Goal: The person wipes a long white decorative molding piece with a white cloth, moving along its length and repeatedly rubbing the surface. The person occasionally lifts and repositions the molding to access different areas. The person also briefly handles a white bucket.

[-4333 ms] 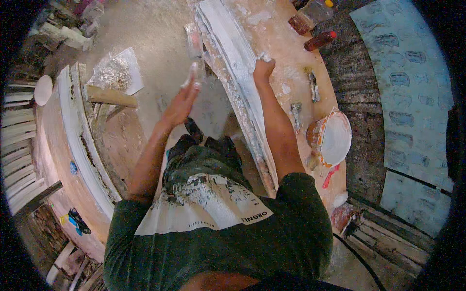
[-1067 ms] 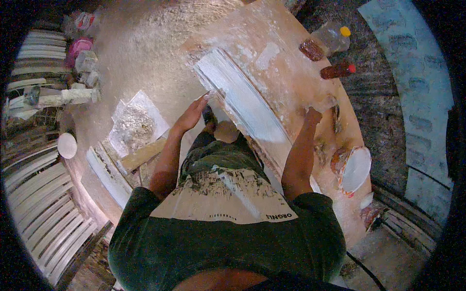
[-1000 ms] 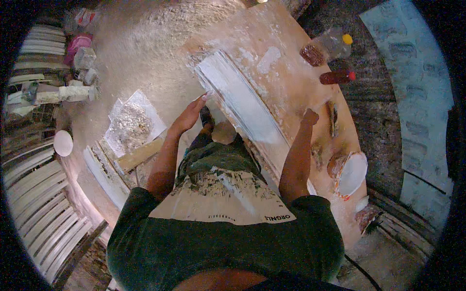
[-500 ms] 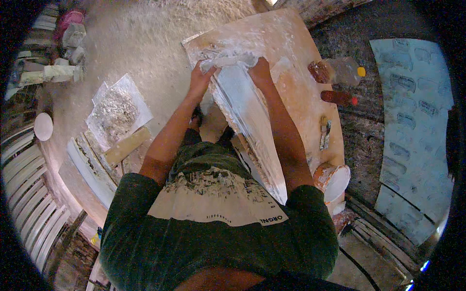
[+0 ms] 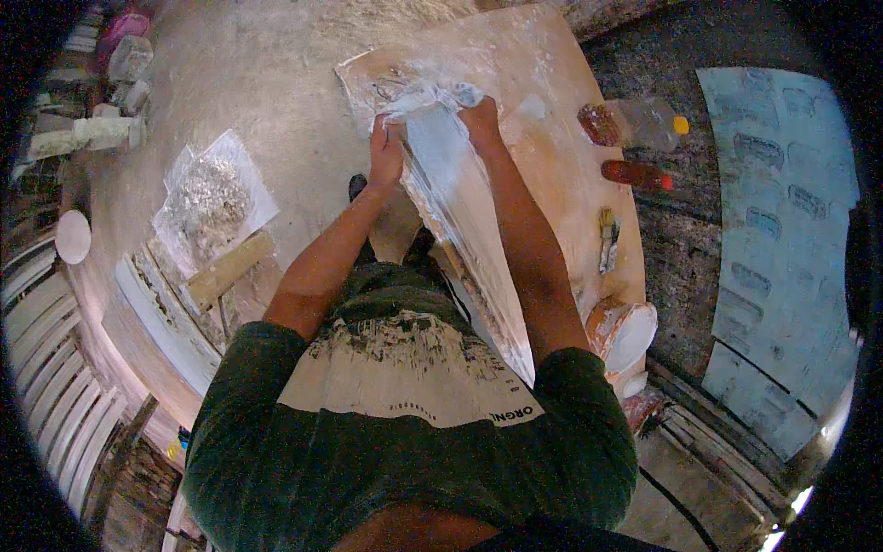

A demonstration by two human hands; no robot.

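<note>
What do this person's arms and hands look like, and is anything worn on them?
Both forearms are bare. The left hand and right hand wear no gloves, and no watch or ring shows. Short dark green sleeves end above the elbows, part of a T-shirt with a cream chest panel smeared with white plaster.

We take this for a plaster-casting workshop. A long white plaster moulding strip (image 5: 469, 239) lies on a dusty, plaster-smeared wooden workbench (image 5: 570, 202), and more white cast mouldings (image 5: 55, 386) are stacked at the left edge. A clear plastic bag of pale fibre (image 5: 210, 195) sits on the powder-covered concrete floor (image 5: 267, 64). On the bench we see a plaster-caked round mixing bowl (image 5: 625, 336), a small crusted brush (image 5: 608, 241) and plastic bottles (image 5: 639, 124).
</note>
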